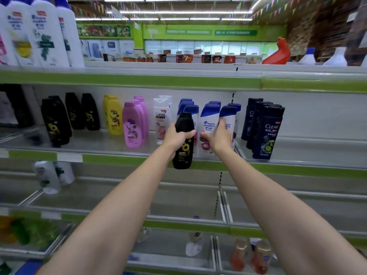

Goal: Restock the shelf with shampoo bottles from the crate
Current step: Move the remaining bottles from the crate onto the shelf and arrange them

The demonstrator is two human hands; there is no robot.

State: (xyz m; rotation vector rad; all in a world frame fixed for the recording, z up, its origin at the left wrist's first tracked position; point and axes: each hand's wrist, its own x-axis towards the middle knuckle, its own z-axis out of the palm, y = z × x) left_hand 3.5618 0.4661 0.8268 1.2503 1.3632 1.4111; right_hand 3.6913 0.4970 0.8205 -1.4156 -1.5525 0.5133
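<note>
My left hand [176, 136] grips a black shampoo bottle [183, 147] with a sunflower label, held upright in front of the middle shelf's green edge [119, 158]. My right hand [217, 136] holds a white shampoo bottle with a blue cap [209, 124] that stands in the row on that shelf, thumb on its front and fingers round its right side. More blue-capped white bottles [230, 114] stand directly behind and beside it. The crate is not in view.
On the same shelf stand black bottles [57, 122], yellow bottles [114, 116], pink bottles [133, 126], a white bottle [161, 116] and dark blue bottles [266, 132]. Large white bottles [45, 34] fill the top shelf's left. Lower shelves hold few items.
</note>
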